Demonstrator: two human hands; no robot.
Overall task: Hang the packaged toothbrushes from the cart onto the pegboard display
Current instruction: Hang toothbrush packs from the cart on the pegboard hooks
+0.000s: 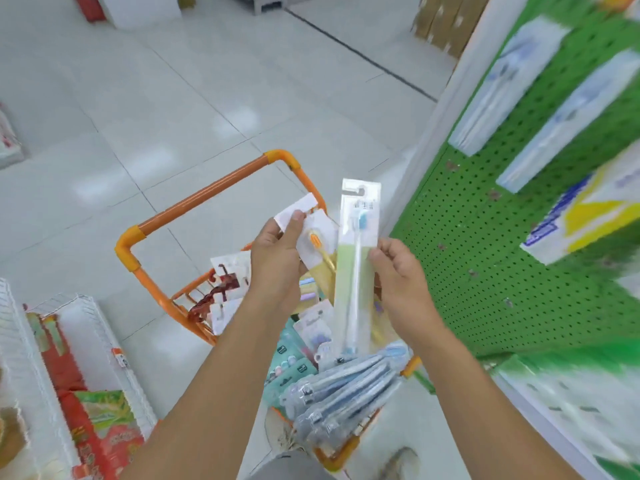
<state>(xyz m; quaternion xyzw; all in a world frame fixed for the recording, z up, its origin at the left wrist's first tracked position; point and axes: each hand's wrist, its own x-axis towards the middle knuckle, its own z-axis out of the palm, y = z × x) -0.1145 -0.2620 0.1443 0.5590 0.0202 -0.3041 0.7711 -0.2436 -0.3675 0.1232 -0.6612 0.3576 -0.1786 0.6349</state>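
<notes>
Right hand (398,282) pinches green-card toothbrush pack (358,244); left hand (277,258) grips orange-brush pack (317,237). Both above orange cart (194,209), still heaped. Green pegboard (485,271) at 3 o'clock: some packs hung, most remain.

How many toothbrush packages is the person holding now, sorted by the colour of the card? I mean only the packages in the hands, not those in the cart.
Green card, pinched by the right hand: 1, the green package
White card with an orange brush, held by the left hand: 1, the white package
Total: 2
</notes>
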